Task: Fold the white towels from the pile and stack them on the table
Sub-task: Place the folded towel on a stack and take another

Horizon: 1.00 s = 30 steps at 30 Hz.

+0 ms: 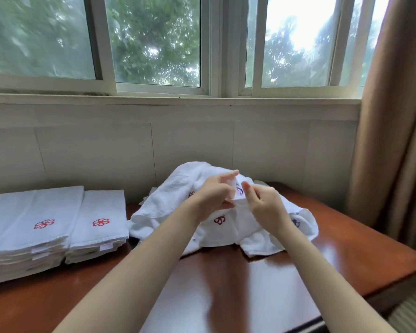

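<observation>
**Both hands pinching a towel on top of the pile**

From my end I see a glossy reddish-brown wooden table set against a pale panelled wall. Above it is a wide sliding window with green trees blurred behind the glass. A brown curtain hangs down the right side. Striped floor shows past the table's rounded right corner.

Two stacks of folded white towels stand side by side on the left of the table, each with a red emblem on top. The left stack is cut off by the frame edge, and the right stack sits close against it. The loose pile of white towels lies at the back of the table against the wall, just beside the right stack.

My left hand and right hand meet over the top of the pile. Both pinch one towel that bears a blue emblem. The left hand has its index finger stretched out and the other fingers curled. The right hand has its fingers curled in toward the thumb.

The fingers are blurred and cover the cloth between them, so I cannot make out exactly where each grip sits. I cannot count the towels in the pile, and several emblems are half lost in the folds.
</observation>
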Each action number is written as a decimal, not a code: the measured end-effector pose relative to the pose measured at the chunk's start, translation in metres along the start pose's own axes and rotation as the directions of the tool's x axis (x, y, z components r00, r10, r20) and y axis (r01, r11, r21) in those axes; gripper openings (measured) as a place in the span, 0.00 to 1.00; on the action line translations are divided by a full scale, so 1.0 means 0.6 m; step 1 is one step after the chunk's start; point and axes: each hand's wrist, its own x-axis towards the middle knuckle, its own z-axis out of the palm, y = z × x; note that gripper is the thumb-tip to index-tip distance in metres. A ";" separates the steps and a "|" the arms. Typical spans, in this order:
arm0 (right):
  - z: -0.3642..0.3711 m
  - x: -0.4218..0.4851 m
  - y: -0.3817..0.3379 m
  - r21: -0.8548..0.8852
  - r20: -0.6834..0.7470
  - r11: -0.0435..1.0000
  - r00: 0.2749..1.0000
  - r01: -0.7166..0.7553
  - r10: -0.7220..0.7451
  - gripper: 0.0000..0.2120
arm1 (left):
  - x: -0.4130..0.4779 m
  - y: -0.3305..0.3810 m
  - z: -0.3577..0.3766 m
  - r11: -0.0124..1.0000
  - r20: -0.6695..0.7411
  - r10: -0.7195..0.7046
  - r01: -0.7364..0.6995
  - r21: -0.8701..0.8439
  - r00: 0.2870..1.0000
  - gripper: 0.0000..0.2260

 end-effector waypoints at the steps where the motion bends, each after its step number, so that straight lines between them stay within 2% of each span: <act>1: -0.009 -0.010 -0.012 0.036 0.057 0.999 0.998 0.025 -0.027 0.25 | -0.011 0.005 0.001 1.000 0.017 0.012 -0.012 0.013 1.000 0.29; 4: -0.013 -0.050 -0.035 0.131 0.281 0.991 0.957 0.033 -0.069 0.22 | -0.055 -0.001 -0.019 0.997 0.058 0.004 -0.008 0.070 0.998 0.25; 6: -0.004 -0.073 -0.035 0.215 0.450 0.974 0.892 -0.068 -0.037 0.16 | -0.091 -0.026 -0.042 0.992 0.023 -0.027 0.024 0.125 0.999 0.19; 7: 0.004 -0.080 -0.029 0.260 0.495 0.955 0.869 -0.142 -0.005 0.13 | -0.110 -0.042 -0.056 0.992 -0.005 -0.040 0.040 0.118 0.999 0.17; 9: 0.024 -0.087 -0.004 0.314 0.421 0.913 0.900 -0.261 0.113 0.08 | -0.152 -0.085 -0.096 0.989 -0.037 -0.095 0.099 0.109 0.995 0.24; 10: 0.037 -0.090 0.016 0.252 0.345 0.923 0.918 -0.289 0.194 0.05 | -0.179 -0.107 -0.119 0.984 -0.019 -0.139 0.140 0.106 0.990 0.25; 12: 0.068 -0.099 0.052 -0.021 0.291 0.955 0.912 -0.296 0.289 0.17 | -0.237 -0.133 -0.162 0.973 0.095 -0.221 0.214 0.082 0.971 0.18; 14: 0.112 -0.115 0.085 -0.276 0.389 0.944 0.877 -0.182 0.282 0.27 | -0.288 -0.151 -0.212 0.960 0.165 -0.281 0.274 0.065 0.945 0.17; 15: 0.138 -0.124 0.096 -0.376 0.441 0.921 0.855 -0.099 0.272 0.29 | -0.312 -0.160 -0.238 0.949 0.140 -0.313 0.306 0.071 0.939 0.17; 17: 0.187 -0.148 0.107 -0.524 0.524 0.850 0.806 0.049 0.277 0.24 | -0.357 -0.181 -0.292 0.919 -0.015 -0.381 0.380 0.105 0.924 0.17; 19: 0.227 -0.178 0.103 -0.597 0.596 0.795 0.721 0.103 0.354 0.18 | -0.398 -0.210 -0.357 0.883 -0.247 -0.415 0.453 0.122 0.876 0.20; 21: 0.254 -0.199 0.088 -0.604 0.637 0.780 0.688 0.164 0.349 0.11 | -0.431 -0.238 -0.416 0.876 -0.495 -0.385 0.477 0.070 0.779 0.20; 23: 0.272 -0.205 0.062 -0.577 0.676 0.775 0.684 0.258 0.275 0.03 | -0.463 -0.262 -0.455 0.893 -0.674 -0.347 0.450 -0.023 0.653 0.12; 24: 0.276 -0.205 0.043 -0.520 0.713 0.822 0.648 0.234 0.267 0.01 | -0.478 -0.273 -0.472 0.889 -0.741 -0.311 0.458 -0.006 0.595 0.15; 25: 0.279 -0.206 0.025 -0.430 0.770 0.890 0.577 0.153 0.273 0.01 | -0.492 -0.283 -0.484 0.869 -0.791 -0.270 0.493 0.047 0.550 0.20; 27: 0.282 -0.212 -0.007 -0.232 0.908 0.964 0.326 -0.131 0.263 0.04 | -0.516 -0.294 -0.499 0.811 -0.840 -0.216 0.571 0.129 0.497 0.31; 28: 0.285 -0.215 -0.016 -0.162 0.940 0.954 0.253 -0.252 0.227 0.06 | -0.526 -0.299 -0.504 0.789 -0.854 -0.201 0.597 0.149 0.480 0.33; 29: 0.292 -0.218 -0.019 -0.113 0.941 0.933 0.266 -0.341 0.211 0.07 | -0.533 -0.307 -0.512 0.755 -0.871 -0.188 0.634 0.169 0.455 0.33; 30: 0.300 -0.218 -0.020 -0.072 0.905 0.918 0.361 -0.390 0.225 0.08 | -0.538 -0.313 -0.516 0.694 -0.893 -0.181 0.696 0.181 0.412 0.32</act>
